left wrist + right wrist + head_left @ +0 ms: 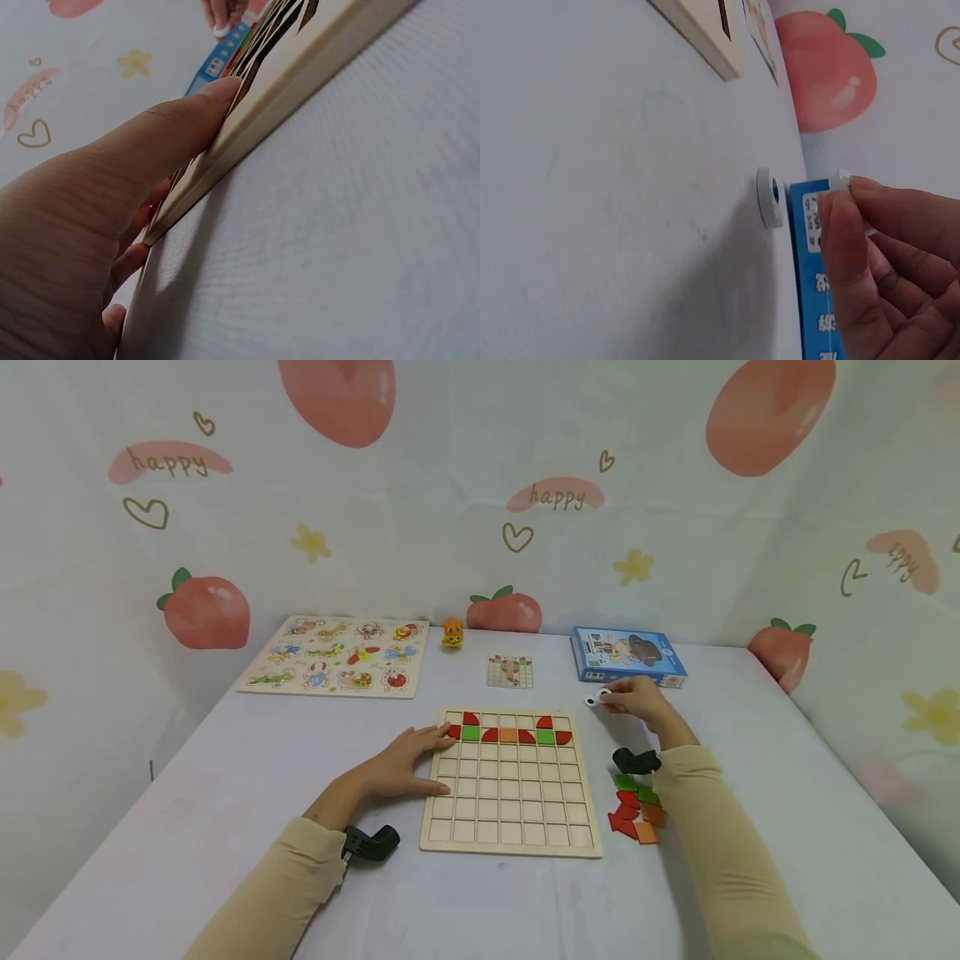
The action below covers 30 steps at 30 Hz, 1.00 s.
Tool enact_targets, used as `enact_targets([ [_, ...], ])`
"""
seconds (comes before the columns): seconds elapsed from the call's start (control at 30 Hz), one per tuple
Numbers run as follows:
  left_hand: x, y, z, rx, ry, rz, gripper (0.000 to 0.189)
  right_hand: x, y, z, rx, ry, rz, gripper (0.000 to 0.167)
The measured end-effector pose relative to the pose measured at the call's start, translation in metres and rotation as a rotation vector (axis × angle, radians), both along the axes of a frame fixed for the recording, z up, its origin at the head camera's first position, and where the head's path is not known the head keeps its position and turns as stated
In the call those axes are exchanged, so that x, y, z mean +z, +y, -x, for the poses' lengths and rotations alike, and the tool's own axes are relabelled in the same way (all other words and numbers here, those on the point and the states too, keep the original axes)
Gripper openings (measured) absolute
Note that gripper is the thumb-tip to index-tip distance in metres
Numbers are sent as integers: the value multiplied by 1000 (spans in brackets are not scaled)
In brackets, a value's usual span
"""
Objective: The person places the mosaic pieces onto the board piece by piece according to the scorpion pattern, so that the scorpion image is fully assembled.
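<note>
A wooden grid board [510, 811] lies mid-table, with red quarter-round, green square and orange square pieces set in its upper rows. My left hand [397, 767] rests at the board's left edge, fingers near the top corner and thumb [180, 120] on the rim. Beyond the board's right side, my right hand [639, 700] pinches a small white round piece [841, 181] between thumb and fingertips; in the head view it looks like an eye with a dark pupil. A matching white eye piece [769, 197] lies on the table just left of those fingers.
Loose red, green and orange pieces [646, 833] lie beside my right forearm. Behind the board are a small pattern card [510, 672] and an orange toy figure [452, 633]. A blue box [628, 656] sits back right, an insect puzzle board [337, 653] back left.
</note>
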<state>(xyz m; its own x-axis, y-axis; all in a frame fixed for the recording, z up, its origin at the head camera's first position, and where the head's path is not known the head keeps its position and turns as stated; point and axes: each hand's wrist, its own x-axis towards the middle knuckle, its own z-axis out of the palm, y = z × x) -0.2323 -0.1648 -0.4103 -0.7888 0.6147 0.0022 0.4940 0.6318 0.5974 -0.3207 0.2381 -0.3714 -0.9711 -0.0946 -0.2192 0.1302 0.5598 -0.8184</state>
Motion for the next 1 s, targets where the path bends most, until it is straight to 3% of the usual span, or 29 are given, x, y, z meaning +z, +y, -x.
enact_targets([
  [0.2, -1, -1, -1, 5, -8, 1, 76, -2, -13, 2, 34, 29, 74, 37],
  [0.43, -3, -1, 1, 3, -3, 10, 77, -3, -33, 3, 161, 61, -16, 30],
  [0.63, -2, 0, 1, 2, -11, 0, 77, -3, -53, 1, 285, 82, -17, 31],
  [1.0, -1, 1, 2, 22, -5, 31, 78, -7, -89, 1, 335, 87, -8, 19],
])
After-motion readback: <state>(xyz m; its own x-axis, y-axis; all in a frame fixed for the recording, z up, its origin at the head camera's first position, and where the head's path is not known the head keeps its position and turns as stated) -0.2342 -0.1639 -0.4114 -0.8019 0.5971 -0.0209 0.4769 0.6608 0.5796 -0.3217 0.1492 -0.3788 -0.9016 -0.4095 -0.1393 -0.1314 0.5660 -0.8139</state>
